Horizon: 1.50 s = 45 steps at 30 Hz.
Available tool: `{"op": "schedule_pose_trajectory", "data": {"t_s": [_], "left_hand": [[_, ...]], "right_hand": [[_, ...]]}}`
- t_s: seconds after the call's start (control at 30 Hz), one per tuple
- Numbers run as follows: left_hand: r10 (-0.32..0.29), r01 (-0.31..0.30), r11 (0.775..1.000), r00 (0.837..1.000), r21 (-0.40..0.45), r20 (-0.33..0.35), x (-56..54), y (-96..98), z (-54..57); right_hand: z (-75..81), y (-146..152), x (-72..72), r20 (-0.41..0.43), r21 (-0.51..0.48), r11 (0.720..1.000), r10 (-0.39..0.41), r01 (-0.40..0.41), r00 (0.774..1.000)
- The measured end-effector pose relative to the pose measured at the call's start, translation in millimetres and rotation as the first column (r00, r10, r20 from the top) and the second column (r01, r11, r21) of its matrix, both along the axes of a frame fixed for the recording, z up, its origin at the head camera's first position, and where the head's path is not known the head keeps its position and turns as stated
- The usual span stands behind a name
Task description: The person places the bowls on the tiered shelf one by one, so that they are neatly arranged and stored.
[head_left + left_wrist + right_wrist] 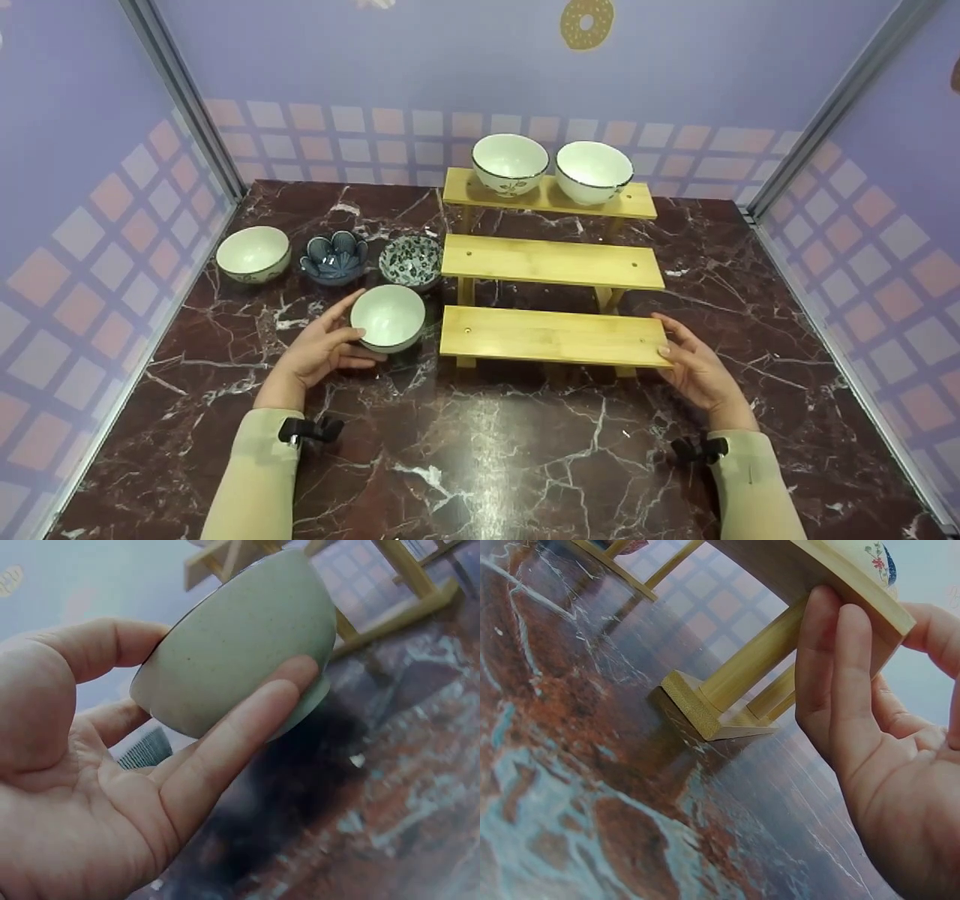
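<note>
My left hand (326,346) holds a pale bowl (388,319) with a thin dark rim, thumb at the rim and fingers around its side and underneath. In the left wrist view the bowl (240,652) is tilted, its plain outside and foot ring showing. At the other side, my right hand (697,371) grips the right end of the lowest board of a three-step wooden stand (551,335). The right wrist view shows fingers (851,667) under that board, beside a leg of the stand (754,652).
Two white bowls (510,161) (592,171) sit on the stand's top step; its middle step (551,259) is bare. Left of the stand are a patterned bowl (411,260), a blue flower-shaped bowl (334,259) and another white bowl (253,253). Walls enclose the marbled table (525,465).
</note>
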State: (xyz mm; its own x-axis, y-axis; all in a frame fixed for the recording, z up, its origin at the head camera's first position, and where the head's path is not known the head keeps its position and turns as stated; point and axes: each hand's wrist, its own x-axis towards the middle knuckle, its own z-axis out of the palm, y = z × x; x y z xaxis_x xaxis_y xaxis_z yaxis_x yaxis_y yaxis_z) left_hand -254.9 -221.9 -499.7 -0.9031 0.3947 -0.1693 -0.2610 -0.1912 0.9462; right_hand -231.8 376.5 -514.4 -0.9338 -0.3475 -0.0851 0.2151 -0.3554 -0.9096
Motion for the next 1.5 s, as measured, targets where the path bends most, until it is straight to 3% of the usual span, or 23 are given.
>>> {"op": "schedule_pose_trajectory", "data": {"t_s": [0.17,0.4,0.73,1.13,1.5], "left_hand": [[0.054,-0.054,0.999,0.998,0.002,-0.026,3.5,-0.2,15.4],[0.083,-0.083,0.997,0.996,-0.003,-0.044,9.0,3.4,35.6],[0.111,-0.11,0.994,0.993,0.025,-0.044,11.8,25.1,72.0],[0.044,-0.043,0.999,0.998,0.024,-0.051,-4.6,77.0,112.8],[0.004,-0.003,1.0,0.999,0.03,-0.033,-25.9,125.6,126.8]], "right_hand": [[0.0,1,0.3,0.0,-0.014,1.0,-0.001,0.001,1.0],[-0.5,1,0.1,-0.007,-0.022,1.0,0.0,0.0,1.0],[-0.8,0,-0.6,-0.007,-0.026,1.0,0.011,-0.011,1.0],[-1.2,-2,-0.2,-0.001,-0.041,0.999,-0.004,0.004,1.0],[0.1,-2,0.0,-0.01,-0.037,0.999,-0.006,0.005,1.0]]}}
